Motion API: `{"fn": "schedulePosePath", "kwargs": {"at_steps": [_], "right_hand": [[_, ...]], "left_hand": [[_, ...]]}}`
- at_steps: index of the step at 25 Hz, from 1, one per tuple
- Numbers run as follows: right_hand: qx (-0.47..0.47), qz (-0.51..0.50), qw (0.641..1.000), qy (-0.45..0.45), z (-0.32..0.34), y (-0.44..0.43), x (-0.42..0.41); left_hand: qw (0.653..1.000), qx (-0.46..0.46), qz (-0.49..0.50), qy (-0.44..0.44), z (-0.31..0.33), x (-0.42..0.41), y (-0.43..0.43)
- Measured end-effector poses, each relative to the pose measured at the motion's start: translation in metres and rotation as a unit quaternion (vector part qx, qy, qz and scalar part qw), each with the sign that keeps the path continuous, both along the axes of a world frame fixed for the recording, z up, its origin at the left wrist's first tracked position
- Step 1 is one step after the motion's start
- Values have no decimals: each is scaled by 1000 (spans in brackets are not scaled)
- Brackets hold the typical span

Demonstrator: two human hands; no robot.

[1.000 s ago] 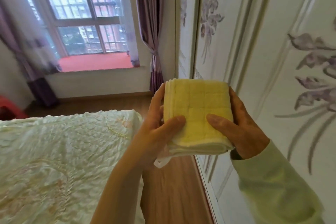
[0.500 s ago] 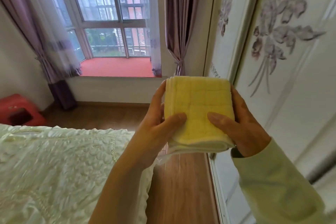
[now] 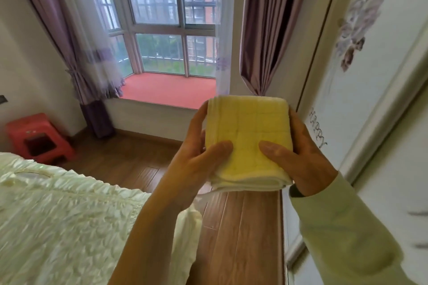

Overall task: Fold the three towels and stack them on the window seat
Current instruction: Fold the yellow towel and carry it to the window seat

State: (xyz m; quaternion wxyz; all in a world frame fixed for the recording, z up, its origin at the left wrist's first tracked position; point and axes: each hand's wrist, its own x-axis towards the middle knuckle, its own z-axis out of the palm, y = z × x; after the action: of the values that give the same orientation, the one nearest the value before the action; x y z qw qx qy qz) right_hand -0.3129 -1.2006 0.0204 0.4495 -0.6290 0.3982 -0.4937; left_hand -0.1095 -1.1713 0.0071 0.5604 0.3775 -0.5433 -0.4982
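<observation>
A stack of folded towels [image 3: 247, 136], yellow on top with paler layers beneath, is held in the air in front of me. My left hand [image 3: 196, 159] grips its left side, thumb on top. My right hand [image 3: 301, 157] grips its right side, thumb on top too. Straight ahead, beyond the towels, lies the window seat [image 3: 169, 89] with its red cover, bare as far as I can see. How many towels are in the stack cannot be told.
A bed with a cream quilted cover [image 3: 69, 215] fills the lower left. A red plastic stool [image 3: 37, 139] stands by the left wall. A white wardrobe with flower prints [image 3: 370, 99] lines the right. Purple curtains [image 3: 266, 30] frame the window. Wooden floor [image 3: 243, 227] runs between bed and wardrobe.
The view has swung left and drawn nearer to the window, so the red seat now sits straight ahead. Both hands keep the same hold on the towels.
</observation>
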Motion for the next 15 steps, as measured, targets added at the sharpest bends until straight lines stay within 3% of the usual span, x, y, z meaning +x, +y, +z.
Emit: {"fn": "schedulePosePath", "kwargs": {"at_steps": [8,15], "right_hand": [[9,60,998,2,-12,-224,37],[16,73,997,-26,-38,-440,116]], "left_hand": [[999,7,51,8,-7,36,-203],[998,7,55,18,-29,116,-417]]}}
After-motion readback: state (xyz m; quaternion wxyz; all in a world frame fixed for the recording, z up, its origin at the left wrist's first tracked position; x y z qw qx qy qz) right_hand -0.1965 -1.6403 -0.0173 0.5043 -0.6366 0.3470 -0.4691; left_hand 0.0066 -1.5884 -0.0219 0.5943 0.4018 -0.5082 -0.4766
